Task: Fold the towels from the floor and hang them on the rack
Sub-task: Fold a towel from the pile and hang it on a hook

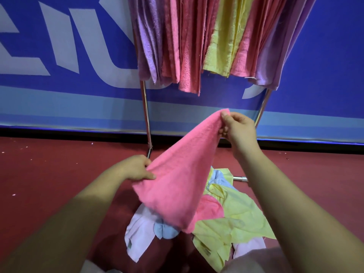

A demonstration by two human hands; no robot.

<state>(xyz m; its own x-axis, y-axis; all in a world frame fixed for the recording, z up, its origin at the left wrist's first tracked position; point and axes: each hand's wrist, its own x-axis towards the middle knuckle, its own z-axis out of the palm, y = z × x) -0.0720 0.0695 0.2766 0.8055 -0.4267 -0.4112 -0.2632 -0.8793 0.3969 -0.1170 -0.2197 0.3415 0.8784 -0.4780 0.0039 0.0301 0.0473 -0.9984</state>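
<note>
Fingers point(225, 115) of the right hand point(239, 131) are curled and pinch 1 corner of a pink towel point(177, 174), held up in front of the rack point(145, 107), between its 2 metal legs and a little below the lower edges of the hanging towels point(189, 36). The left hand point(137, 168) grips the towel's opposite edge, thumb on top and the other fingers tucked behind the cloth; it sits lower, close to the foot of the rack's left leg. Between the 2 hands the pink towel stretches on a slant, and its free part droops to a point nearer the person than the rack.

Under that point, on the red floor point(49, 174) in front of the rack, lies a loose pile of towels point(234, 213): several yellow ones, 1 pink, some light blue and some pale lilac, all crumpled and overlapping. The pink towel's tip hangs over the pile; whether it touches cannot be told.

On the rack, the hanging towels are packed side by side in bands of purple, pink, yellow, pink and purple. Behind the rack stands a blue banner point(59, 56) with large pale lettering.
</note>
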